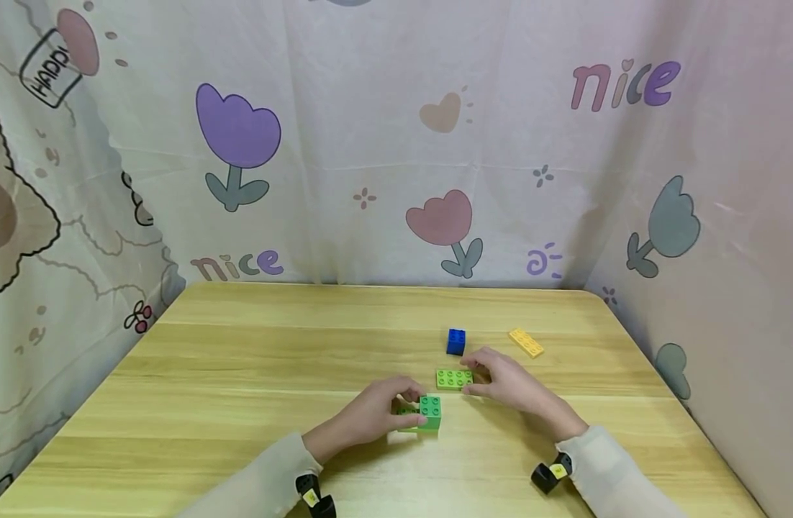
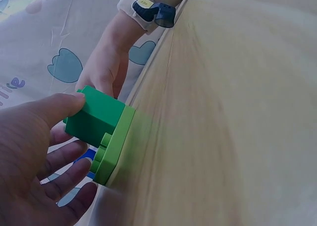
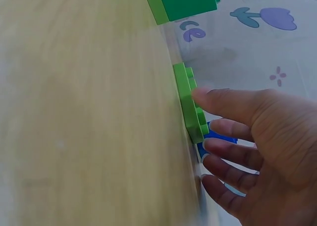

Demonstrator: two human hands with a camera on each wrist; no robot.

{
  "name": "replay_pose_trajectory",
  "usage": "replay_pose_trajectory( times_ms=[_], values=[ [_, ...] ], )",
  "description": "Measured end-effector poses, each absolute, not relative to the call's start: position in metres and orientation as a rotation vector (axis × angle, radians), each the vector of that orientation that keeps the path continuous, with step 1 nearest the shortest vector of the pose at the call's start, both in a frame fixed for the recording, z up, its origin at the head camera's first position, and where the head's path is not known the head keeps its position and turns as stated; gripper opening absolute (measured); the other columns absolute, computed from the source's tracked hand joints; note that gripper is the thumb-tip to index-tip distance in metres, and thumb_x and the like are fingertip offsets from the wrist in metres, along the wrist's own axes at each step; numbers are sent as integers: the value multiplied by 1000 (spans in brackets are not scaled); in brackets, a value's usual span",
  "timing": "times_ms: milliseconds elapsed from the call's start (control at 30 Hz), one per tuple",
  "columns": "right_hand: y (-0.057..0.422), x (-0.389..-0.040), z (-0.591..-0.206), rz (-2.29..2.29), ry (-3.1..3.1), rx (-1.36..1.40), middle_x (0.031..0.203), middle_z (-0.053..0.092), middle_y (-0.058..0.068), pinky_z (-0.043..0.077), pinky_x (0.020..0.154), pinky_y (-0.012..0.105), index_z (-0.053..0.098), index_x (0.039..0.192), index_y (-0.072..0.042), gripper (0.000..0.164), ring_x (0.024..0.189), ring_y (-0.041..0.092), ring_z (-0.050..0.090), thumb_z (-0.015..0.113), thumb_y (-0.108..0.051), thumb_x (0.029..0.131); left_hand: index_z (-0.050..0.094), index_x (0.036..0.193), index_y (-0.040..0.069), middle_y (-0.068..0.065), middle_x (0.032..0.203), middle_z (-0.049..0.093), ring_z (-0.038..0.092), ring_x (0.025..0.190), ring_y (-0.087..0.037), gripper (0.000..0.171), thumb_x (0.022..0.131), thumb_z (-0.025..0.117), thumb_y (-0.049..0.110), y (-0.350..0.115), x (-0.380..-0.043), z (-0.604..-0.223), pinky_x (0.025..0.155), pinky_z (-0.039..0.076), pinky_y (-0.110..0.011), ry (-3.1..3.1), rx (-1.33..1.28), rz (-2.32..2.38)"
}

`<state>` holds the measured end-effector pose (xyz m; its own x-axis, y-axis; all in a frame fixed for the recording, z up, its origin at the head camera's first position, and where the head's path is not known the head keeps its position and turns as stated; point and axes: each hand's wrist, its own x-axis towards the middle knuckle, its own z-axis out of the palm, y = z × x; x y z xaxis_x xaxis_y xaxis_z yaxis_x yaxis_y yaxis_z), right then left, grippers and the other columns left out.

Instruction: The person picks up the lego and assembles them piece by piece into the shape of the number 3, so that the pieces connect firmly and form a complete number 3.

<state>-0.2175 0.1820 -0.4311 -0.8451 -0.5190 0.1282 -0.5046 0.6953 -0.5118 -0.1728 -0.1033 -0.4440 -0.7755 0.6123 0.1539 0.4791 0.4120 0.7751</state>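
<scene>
My left hand (image 1: 373,411) holds a green toy building block (image 1: 430,412) between thumb and forefinger; the other fingers are spread behind it in the left wrist view. This block sits on one end of a flat lime-green brick (image 2: 115,149) whose bare studs show beside it. My right hand (image 1: 509,383) is at the right end of a second flat lime-green brick (image 1: 453,379), thumb on the near side and fingers on the far side. In the right wrist view its thumb overlaps the studs; whether it touches them I cannot tell. Those fingers are loosely bent and apart.
A small blue block (image 1: 456,342) stands just behind the second lime brick. Farther right lies a flat yellow brick (image 1: 526,343). Everything rests on a wooden table (image 1: 241,345), with a printed curtain (image 1: 345,144) hanging round its back and sides.
</scene>
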Motion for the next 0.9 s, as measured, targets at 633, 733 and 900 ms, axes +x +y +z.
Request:
replay_pose_trajectory(
  times_ms=[633, 733, 900],
  values=[
    [176, -218, -437, -784, 2908, -881, 106, 62, -4, 48, 85, 38, 67, 116, -10, 37, 93, 12, 55, 79, -23, 83, 64, 118, 25, 15, 106, 61, 58, 97, -6, 34, 89, 71, 40, -103, -172, -446, 83, 51, -26, 2512, 990, 1303],
    [176, -218, -437, -766, 2916, -899, 106, 62, -5, 49, 85, 38, 68, 115, -10, 36, 93, 11, 56, 79, -23, 83, 64, 117, 24, 15, 105, 61, 58, 97, -6, 34, 89, 71, 40, -103, -172, -445, 83, 52, -26, 2518, 986, 1295],
    [175, -217, -436, -747, 2925, -914, 106, 63, -4, 49, 84, 37, 68, 116, -9, 36, 93, 11, 56, 78, -22, 84, 64, 118, 22, 14, 105, 61, 57, 97, -6, 34, 89, 71, 39, -103, -171, -443, 83, 52, -27, 2529, 979, 1283]
  ],
)
